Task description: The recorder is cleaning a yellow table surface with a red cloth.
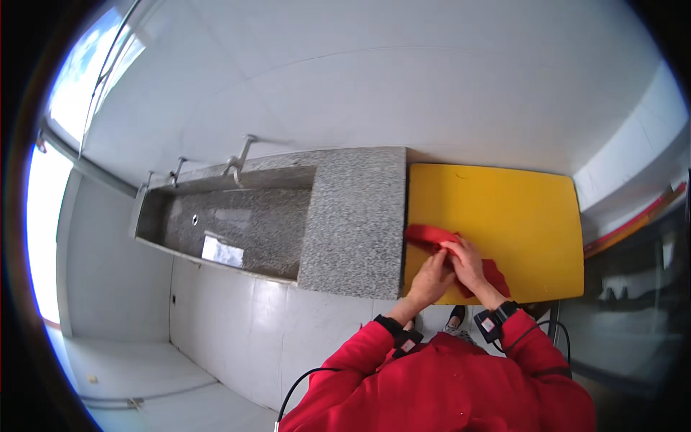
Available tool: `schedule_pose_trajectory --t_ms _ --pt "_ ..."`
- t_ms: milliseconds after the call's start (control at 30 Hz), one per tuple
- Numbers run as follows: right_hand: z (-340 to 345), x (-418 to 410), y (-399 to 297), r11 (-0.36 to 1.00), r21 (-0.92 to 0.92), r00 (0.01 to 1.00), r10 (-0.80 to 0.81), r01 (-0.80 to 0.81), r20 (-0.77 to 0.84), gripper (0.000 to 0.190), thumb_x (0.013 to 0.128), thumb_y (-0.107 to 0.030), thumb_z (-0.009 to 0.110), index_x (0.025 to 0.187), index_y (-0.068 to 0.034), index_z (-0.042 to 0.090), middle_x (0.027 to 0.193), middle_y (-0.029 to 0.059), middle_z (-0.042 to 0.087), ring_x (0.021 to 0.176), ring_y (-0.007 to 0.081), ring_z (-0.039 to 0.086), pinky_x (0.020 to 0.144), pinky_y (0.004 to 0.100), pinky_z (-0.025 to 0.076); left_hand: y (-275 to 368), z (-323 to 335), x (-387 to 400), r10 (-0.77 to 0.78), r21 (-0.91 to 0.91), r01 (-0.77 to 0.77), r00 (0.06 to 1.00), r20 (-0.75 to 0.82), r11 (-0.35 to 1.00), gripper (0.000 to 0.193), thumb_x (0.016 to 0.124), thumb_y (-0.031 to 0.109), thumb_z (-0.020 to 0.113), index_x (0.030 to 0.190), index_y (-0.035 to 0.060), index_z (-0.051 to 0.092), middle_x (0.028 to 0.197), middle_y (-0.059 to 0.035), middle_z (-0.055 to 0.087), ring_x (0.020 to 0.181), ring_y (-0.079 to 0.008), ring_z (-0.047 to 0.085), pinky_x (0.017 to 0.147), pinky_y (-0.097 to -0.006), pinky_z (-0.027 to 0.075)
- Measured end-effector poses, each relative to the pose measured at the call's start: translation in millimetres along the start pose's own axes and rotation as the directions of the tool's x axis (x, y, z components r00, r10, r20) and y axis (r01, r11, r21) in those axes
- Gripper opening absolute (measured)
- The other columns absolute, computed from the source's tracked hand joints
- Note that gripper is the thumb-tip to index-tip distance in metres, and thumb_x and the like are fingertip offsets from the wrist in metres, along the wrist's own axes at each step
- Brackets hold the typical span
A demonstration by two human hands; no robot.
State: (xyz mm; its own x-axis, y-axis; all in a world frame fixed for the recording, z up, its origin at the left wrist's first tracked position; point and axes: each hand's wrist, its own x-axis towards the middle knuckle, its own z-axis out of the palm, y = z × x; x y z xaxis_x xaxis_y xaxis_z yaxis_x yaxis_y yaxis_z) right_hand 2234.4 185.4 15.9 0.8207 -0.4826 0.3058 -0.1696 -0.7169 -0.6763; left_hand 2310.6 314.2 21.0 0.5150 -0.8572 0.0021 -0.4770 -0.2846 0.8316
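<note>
A red cloth lies bunched on the yellow tabletop, close to its left edge. My left hand grips it from the near side, fingertips meeting those of the other hand. Across from it, my right hand pinches the cloth's middle, and a loose part spreads out below and to the right of that wrist. The folds between my fingers are partly hidden, so what is tucked inside them cannot be seen.
Left of the table stands a speckled granite counter with a long stone sink. Metal taps stick out from the wall above it. A dark glossy panel is at the right. Black cables run from my wrist straps.
</note>
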Motion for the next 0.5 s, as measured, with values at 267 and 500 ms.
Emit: schedule_pose_trajectory --t_ms 267,500 --pt "-46.6 1.3 -7.0 0.398 0.855 0.919 0.341 -0.331 0.197 0.025 0.089 -0.007 0.044 0.11 0.0 0.056 0.103 0.0071 0.063 0.101 0.0141 0.055 0.088 0.0251 0.041 -19.1 6.5 17.0 -0.236 -0.326 0.188 0.965 -0.117 0.926 0.027 0.086 0.011 0.06 0.11 -0.0011 0.055 0.088 -0.0097 0.065 0.079 -0.0171 0.062 0.069 -0.0281 0.049" --pt "-108.1 -60.1 78.1 0.678 0.671 0.879 0.469 -0.299 -0.082 0.025 0.083 0.004 0.05 0.105 -0.006 0.059 0.095 0.0054 0.063 0.091 0.0174 0.059 0.076 0.0286 0.048 47.4 -17.5 73.6 -0.229 -0.463 0.166 0.97 -0.084 0.871 0.02 0.086 0.012 0.061 0.103 0.0019 0.059 0.067 -0.0012 0.058 0.054 -0.0081 0.053 0.048 -0.0229 0.045"
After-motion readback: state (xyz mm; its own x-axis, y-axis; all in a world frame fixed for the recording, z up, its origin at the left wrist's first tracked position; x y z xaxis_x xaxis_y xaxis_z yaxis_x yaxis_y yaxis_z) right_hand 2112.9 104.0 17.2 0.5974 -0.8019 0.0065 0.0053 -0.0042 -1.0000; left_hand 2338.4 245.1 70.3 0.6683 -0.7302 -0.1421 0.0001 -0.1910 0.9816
